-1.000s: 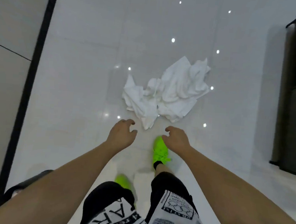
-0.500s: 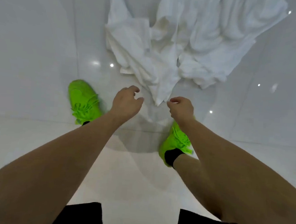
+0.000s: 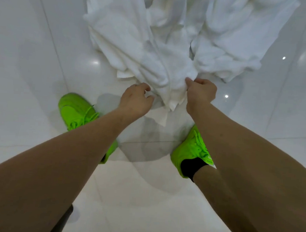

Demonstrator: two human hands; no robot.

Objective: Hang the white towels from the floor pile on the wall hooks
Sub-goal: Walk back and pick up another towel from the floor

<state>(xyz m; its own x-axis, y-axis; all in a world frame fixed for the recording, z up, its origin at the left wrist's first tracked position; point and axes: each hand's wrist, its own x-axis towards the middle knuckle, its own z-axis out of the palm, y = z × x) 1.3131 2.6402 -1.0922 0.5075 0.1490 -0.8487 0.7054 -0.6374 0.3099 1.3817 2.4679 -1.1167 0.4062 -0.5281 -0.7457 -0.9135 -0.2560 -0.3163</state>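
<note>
A crumpled pile of white towels [image 3: 164, 44] lies on the glossy white floor and fills the upper middle of the head view. My right hand [image 3: 201, 93] is closed on the near edge of one towel, with cloth bunched under its thumb. My left hand [image 3: 136, 100] sits at the same edge just to the left. Its fingers are curled and touch the cloth, but no firm grip shows. A towel corner [image 3: 160, 117] hangs between my two wrists. No wall hooks are in view.
My two bright green shoes stand on the floor, the left shoe [image 3: 76, 112] and the right shoe [image 3: 191, 153], just short of the pile. Shiny white floor tiles [image 3: 34, 62] with light reflections surround everything.
The view has dropped much closer to the pile. Both hands moved forward from open air onto the towel's near edge, and the right hand closed on it.
</note>
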